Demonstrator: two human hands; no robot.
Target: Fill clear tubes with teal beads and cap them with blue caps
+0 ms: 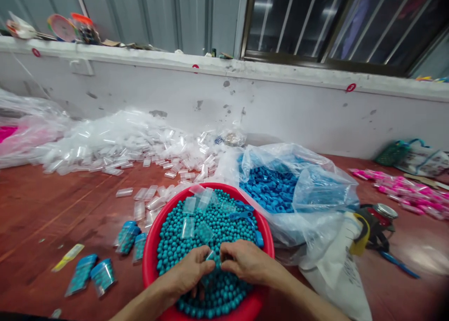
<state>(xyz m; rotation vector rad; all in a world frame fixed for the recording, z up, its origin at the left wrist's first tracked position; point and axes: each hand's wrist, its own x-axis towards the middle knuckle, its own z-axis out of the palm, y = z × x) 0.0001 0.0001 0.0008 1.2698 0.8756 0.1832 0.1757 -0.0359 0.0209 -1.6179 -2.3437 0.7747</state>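
Both hands are over a red basin (150,246) full of teal beads (175,246). My left hand (192,270) has its fingers closed around a small clear container (210,255), only partly visible. Close to its right, my right hand (238,261) has its thumb and fingers curled together; whatever they hold is hidden. Several clear containers (188,227) and blue plastic pieces (242,213) lie on the beads beyond my hands.
Filled containers (103,276) and a yellow cutter (68,257) lie left of the basin. Clear containers (115,143) are heaped along the wall. A plastic bag (315,190) of blue parts (270,187) stands behind right; pink pieces (403,190) lie farther right.
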